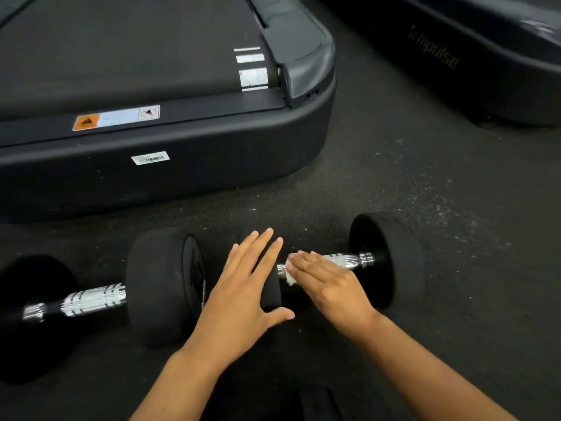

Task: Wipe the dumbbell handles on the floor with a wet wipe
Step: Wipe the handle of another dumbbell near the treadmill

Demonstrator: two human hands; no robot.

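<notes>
Treadmill: the big dark deck fills the far left, and a second machine sits at the far right.
Floor: dark speckled rubber, with both dumbbells lying on it end to end in front of the treadmill.
Right dumbbell: black round heads and a knurled chrome handle, which looks bright where it is bare. This one is being wiped.
Left dumbbell: same build, its handle bare with no hand on it (I'd guess it comes next).
Left hand: fingers straight and spread, pressing flat on the right dumbbell's near head to steady it.
Right hand: fingers straight and together, pressing the wipe onto the handle's left end.
Wet wipe: a small white wad, mostly hidden under the fingers.
Next move: probably a firm rub along the bar toward the far head while the left hand stops it rolling.
</notes>
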